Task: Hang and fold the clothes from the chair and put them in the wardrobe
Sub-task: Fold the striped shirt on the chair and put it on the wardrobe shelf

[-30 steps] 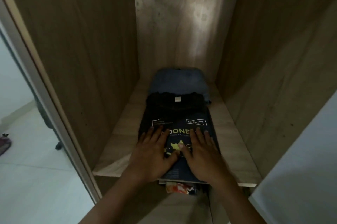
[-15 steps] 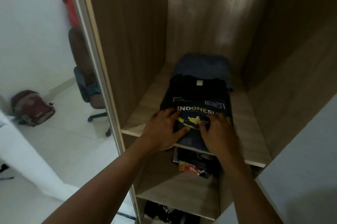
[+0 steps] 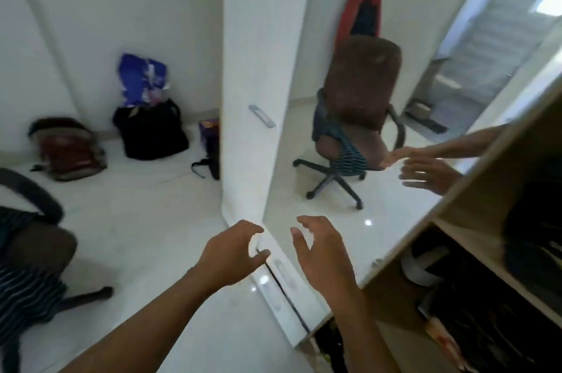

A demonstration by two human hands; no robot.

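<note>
Hands | left hand (image 3: 231, 254), right hand (image 3: 322, 254) apart, loosely curled, empty | wardrobe door (image 3: 252, 53) ahead

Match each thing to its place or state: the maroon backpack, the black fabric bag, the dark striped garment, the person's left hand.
Things:
1 maroon backpack
2 black fabric bag
3 dark striped garment
4 left hand

States:
A draped on the office chair
B empty, fingers loosely curled
C lying on the white floor
D upright, blue packet on top

Pairs: 1-C, 2-D, 3-A, 4-B.
</note>
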